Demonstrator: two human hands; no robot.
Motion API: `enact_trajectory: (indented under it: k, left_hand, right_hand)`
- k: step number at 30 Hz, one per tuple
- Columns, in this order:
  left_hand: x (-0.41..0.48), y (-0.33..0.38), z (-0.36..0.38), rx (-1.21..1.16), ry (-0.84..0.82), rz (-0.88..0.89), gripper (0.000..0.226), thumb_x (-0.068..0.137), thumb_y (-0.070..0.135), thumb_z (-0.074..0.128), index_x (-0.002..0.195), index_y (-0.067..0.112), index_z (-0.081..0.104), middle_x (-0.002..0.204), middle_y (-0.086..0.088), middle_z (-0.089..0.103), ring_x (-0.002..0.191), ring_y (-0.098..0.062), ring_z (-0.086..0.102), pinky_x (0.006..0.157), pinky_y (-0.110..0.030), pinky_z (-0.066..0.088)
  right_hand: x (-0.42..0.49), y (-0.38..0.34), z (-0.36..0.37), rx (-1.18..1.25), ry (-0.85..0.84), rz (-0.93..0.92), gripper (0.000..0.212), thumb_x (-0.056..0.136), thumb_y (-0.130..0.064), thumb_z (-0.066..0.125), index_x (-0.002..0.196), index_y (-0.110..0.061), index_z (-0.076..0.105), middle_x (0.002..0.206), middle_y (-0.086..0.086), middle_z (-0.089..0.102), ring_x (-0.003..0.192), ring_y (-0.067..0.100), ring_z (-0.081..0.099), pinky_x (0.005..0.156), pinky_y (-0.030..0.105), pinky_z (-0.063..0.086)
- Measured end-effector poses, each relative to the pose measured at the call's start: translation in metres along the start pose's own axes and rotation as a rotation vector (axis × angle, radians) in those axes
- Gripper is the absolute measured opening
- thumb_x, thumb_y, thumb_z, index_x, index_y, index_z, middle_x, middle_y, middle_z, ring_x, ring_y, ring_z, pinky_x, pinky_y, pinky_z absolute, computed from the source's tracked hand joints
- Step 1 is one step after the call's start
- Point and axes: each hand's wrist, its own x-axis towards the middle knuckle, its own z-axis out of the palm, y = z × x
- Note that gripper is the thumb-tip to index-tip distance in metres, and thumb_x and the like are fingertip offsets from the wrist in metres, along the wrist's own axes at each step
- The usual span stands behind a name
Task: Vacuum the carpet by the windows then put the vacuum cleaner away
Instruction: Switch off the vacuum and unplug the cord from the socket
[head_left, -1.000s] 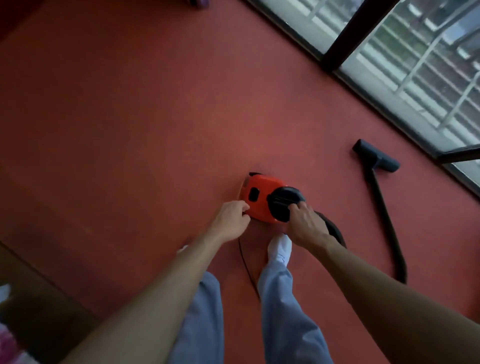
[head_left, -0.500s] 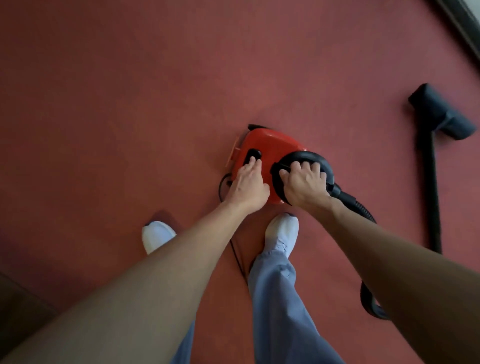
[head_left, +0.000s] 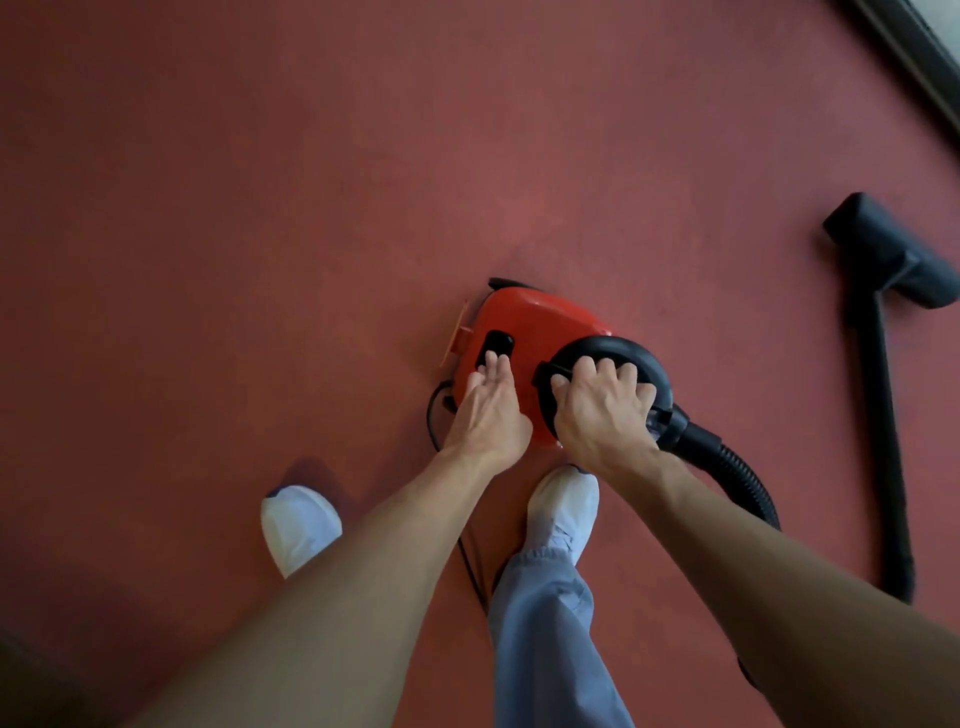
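A small red vacuum cleaner (head_left: 540, 322) sits on the red carpet (head_left: 260, 234) just ahead of my feet. My right hand (head_left: 602, 410) is closed around its round black handle (head_left: 618, 348). Flat on the red body lies my left hand (head_left: 491, 410), fingertips touching a black button (head_left: 497, 343). A ribbed black hose (head_left: 737, 473) leaves the handle end and curves back to the right. The black wand (head_left: 883, 431) and floor nozzle (head_left: 883, 249) lie on the carpet at the right, apart from both hands.
A thin black power cord (head_left: 470, 566) runs from the cleaner's rear back between my white shoes (head_left: 298, 525). The dark window frame (head_left: 914, 57) cuts across the top right corner. Open carpet stretches to the left and ahead.
The view has tipped down and closer, so the windows have dropped out. My right hand has closed around the handle, and my left has moved from the cleaner's side onto its top button.
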Motion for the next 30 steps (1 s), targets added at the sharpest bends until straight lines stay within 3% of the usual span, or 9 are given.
enact_trajectory:
  k: [4, 9, 11, 15, 18, 25, 30]
  left_hand:
    - [-0.005, 0.003, -0.006, -0.008, 0.029, 0.002, 0.075, 0.09, 0.0, 0.044, 0.158, 0.008, 0.012, 0.166, -0.009, 0.01, 0.149, -0.023, 0.016, 0.115, -0.031, 0.025]
    - [-0.028, 0.001, -0.014, -0.054, 0.164, 0.012, 0.055, 0.094, 0.002, 0.044, 0.147, 0.013, 0.041, 0.143, -0.015, 0.046, 0.128, -0.03, 0.05, 0.106, -0.038, 0.043]
    - [-0.035, 0.003, -0.018, 0.011, 0.2, 0.081, 0.048, 0.094, 0.001, 0.045, 0.141, 0.011, 0.048, 0.137, -0.012, 0.053, 0.127, -0.027, 0.049, 0.106, -0.039, 0.042]
    - [-0.051, 0.017, -0.039, 0.158, 0.235, 0.208, 0.039, 0.094, 0.002, 0.044, 0.131, 0.008, 0.057, 0.13, -0.008, 0.057, 0.125, -0.024, 0.049, 0.105, -0.038, 0.041]
    - [-0.07, 0.04, -0.058, 0.279, 0.22, 0.281, 0.037, 0.095, 0.007, 0.045, 0.129, 0.01, 0.059, 0.129, -0.008, 0.055, 0.123, -0.024, 0.05, 0.103, -0.038, 0.042]
    - [-0.148, 0.121, -0.121, 0.607, 0.212, 0.297, 0.03, 0.093, 0.015, 0.043, 0.111, 0.011, 0.067, 0.116, -0.011, 0.064, 0.106, -0.035, 0.062, 0.086, -0.042, 0.051]
    - [-0.235, 0.2, -0.185, 0.794, 0.224, 0.322, 0.026, 0.093, 0.02, 0.043, 0.103, 0.011, 0.064, 0.109, -0.016, 0.068, 0.1, -0.039, 0.063, 0.075, -0.04, 0.046]
  right_hand:
    - [0.0, 0.002, -0.003, -0.007, -0.046, -0.03, 0.025, 0.102, -0.034, 0.032, 0.089, -0.013, 0.038, 0.092, 0.008, 0.04, 0.099, 0.034, 0.044, 0.088, 0.047, 0.032]
    - [-0.007, 0.004, -0.007, -0.096, -0.043, -0.077, 0.033, 0.099, -0.036, 0.022, 0.095, -0.013, 0.045, 0.093, 0.008, 0.043, 0.098, 0.032, 0.047, 0.087, 0.045, 0.034]
    - [-0.01, 0.005, -0.011, -0.128, -0.056, -0.095, 0.042, 0.098, -0.037, 0.02, 0.106, -0.012, 0.053, 0.101, 0.01, 0.051, 0.102, 0.032, 0.048, 0.089, 0.046, 0.034]
    - [-0.024, 0.005, -0.031, -0.104, -0.02, -0.141, 0.03, 0.098, -0.027, 0.04, 0.115, -0.007, 0.054, 0.115, 0.014, 0.058, 0.11, 0.033, 0.05, 0.092, 0.043, 0.04]
    - [-0.042, 0.008, -0.051, -0.11, -0.036, -0.187, 0.033, 0.093, -0.02, 0.043, 0.122, -0.008, 0.054, 0.118, 0.014, 0.059, 0.11, 0.032, 0.052, 0.089, 0.041, 0.042]
    - [-0.101, 0.017, -0.156, -0.028, 0.071, -0.16, 0.026, 0.089, -0.013, 0.043, 0.105, -0.005, 0.061, 0.112, 0.015, 0.063, 0.105, 0.034, 0.056, 0.081, 0.038, 0.046]
    - [-0.169, 0.036, -0.273, 0.072, 0.164, -0.126, 0.027, 0.086, -0.016, 0.045, 0.1, -0.003, 0.064, 0.108, 0.018, 0.065, 0.102, 0.037, 0.06, 0.077, 0.041, 0.05]
